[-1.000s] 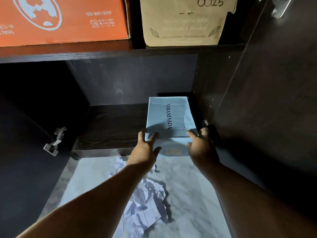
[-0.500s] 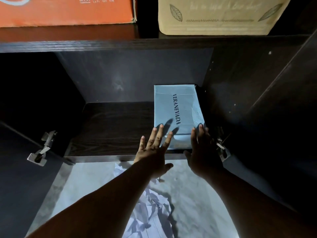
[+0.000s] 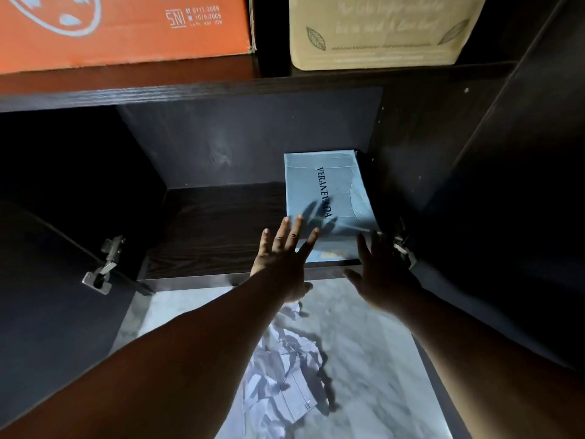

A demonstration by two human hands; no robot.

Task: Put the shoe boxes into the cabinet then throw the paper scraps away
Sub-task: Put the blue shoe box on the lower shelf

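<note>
A light blue shoe box (image 3: pixel 326 191) printed VERANEVADA lies on the lower shelf (image 3: pixel 215 229) of the dark cabinet, pushed into its right rear corner. My left hand (image 3: pixel 281 258) hovers at the box's front left corner with straight spread fingers. My right hand (image 3: pixel 380 274) is held flat just before the box's front right corner, fingers straight. Neither hand holds anything. Crumpled white paper scraps (image 3: pixel 285 375) lie on the marble floor below my arms.
On the upper shelf stand an orange box (image 3: pixel 120 30) and a beige cardboard box (image 3: pixel 380 33). Both cabinet doors hang open, the left door (image 3: pixel 47 296) with a metal hinge (image 3: pixel 104 267), the right door (image 3: pixel 522 185) close beside my right arm.
Both hands let go of the blue box after sliding it deeper onto the shelf. They now draw back slightly with fingers spread, and the view has tilted a little.
</note>
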